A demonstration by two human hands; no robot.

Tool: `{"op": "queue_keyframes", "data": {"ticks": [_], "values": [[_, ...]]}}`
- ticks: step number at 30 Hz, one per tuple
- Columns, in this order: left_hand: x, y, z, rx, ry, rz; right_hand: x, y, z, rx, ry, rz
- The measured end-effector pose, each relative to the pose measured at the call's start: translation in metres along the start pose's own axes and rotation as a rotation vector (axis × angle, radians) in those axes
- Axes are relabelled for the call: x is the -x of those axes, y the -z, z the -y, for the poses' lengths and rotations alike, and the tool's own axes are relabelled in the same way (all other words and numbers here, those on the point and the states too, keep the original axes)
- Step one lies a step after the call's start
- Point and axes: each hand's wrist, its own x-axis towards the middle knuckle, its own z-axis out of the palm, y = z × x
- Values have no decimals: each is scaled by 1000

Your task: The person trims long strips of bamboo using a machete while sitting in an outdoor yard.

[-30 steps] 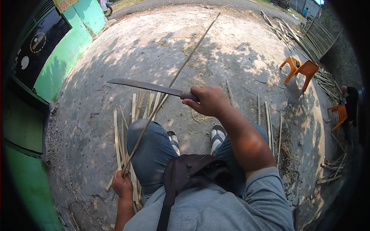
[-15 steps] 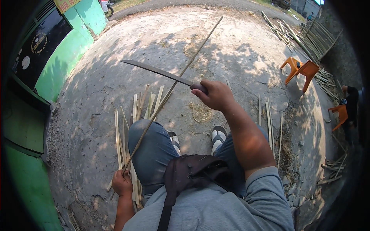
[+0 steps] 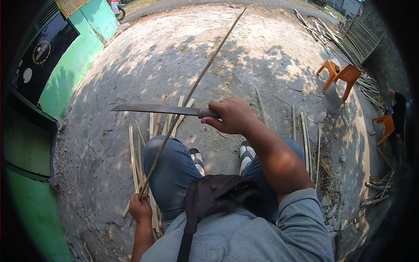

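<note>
A long thin strip, likely split bamboo, slants from beside my left thigh up and away to the far right. My left hand is closed around its lower end. In my right hand is the dark handle of a machete, whose long blade points left. The blade crosses the strip above my left knee; whether the edge bites into it I cannot tell. Several pale split strips lie on the ground next to my left leg.
More strips lie right of my right leg. Orange plastic stools stand on the right, with another person at the edge. Bamboo piles lie at the far right. A green wall borders the left.
My right hand has drawn the machete down along the strip toward me and slightly left, and the blade is now nearly level. The strip's far end has shifted up and left.
</note>
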Motion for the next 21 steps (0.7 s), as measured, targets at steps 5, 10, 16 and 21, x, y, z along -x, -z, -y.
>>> {"op": "queue_keyframes", "data": {"ticks": [5,10,16,21], "values": [[-1,1,2,-19,0,-6,-2,0,-9,-10,2,9],[-1,2,4,-50,-3,1,-2,-5,-15,-20,12,-29],[1,2,4,-59,-32,-22,-5,-2,-18,-31,15,-27],[-1,6,3,-74,-30,-30,-1,9,-41,-96,-155,-42]]}}
